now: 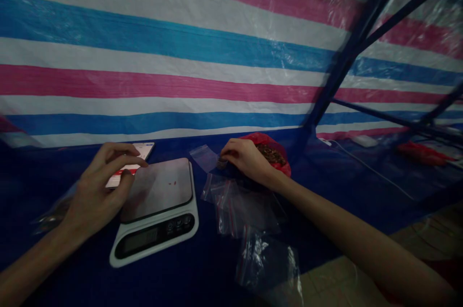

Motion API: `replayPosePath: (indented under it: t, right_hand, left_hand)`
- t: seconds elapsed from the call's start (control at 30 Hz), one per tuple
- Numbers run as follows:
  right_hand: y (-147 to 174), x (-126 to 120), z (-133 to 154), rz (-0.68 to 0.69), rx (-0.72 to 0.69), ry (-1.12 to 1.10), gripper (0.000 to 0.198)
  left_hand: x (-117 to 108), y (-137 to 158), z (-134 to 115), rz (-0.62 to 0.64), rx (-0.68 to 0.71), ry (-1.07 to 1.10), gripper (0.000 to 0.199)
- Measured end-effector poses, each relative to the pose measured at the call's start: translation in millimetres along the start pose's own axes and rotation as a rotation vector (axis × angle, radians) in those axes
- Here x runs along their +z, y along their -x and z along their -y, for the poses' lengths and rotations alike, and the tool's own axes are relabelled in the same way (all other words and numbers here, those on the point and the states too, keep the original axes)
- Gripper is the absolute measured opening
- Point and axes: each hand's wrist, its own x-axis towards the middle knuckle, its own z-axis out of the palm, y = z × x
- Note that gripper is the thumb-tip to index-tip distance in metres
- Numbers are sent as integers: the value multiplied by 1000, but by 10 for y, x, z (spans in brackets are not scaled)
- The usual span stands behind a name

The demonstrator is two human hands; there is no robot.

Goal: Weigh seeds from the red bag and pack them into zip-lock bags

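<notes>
Lengthwise, the scale (155,201) points away — display (142,242) nearest.

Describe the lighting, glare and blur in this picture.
Head view: dim overall, with the phone screen standing out bright; head view: pale glints on the nearest clear bags and the striped sheet; head view: the blue frame at right looks soft; head view: any reading on the scale display is too dim to make out.

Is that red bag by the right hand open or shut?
Open. The red bag gapes beside the right hand, and loose brown bits show inside its mouth.
</notes>
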Motion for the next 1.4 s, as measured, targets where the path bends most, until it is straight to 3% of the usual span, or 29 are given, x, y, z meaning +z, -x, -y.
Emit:
replayPosePath:
  t: [0.27,0.43,0.6,0.77,0.97,1.07,1.23,1.4]
  right_hand:
    - [-95,-21,11,-88,70,-74,7]
    - [-23,-128,-141,-100,40,88,16]
    - [112,-182,-324,46,5,173,19]
    - [153,-87,-274,94,-3,231,31]
    - [178,24,-255,160,-33,323,13]
    - [168,-4,-248,85,-7,313,13]
    - [147,-76,-144,-170,39,236,9]
    - [150,-81,-56,-127,12,126,9]
  left_hand:
    - [-13,-20,-70,-40,-17,-42,17]
    - [-10,-6,-77,-15,15,-56,16]
    - [-24,-33,-103,-16,51,-56,14]
    - [-25,-33,-112,-15,69,-40,14]
    - [-41,-26,-86,-40,83,-57,15]
    - [-54,-29,-80,-60,90,-63,14]
    - [-56,-30,-100,-50,74,-57,15]
    - [-48,-25,-79,-52,99,-86,14]
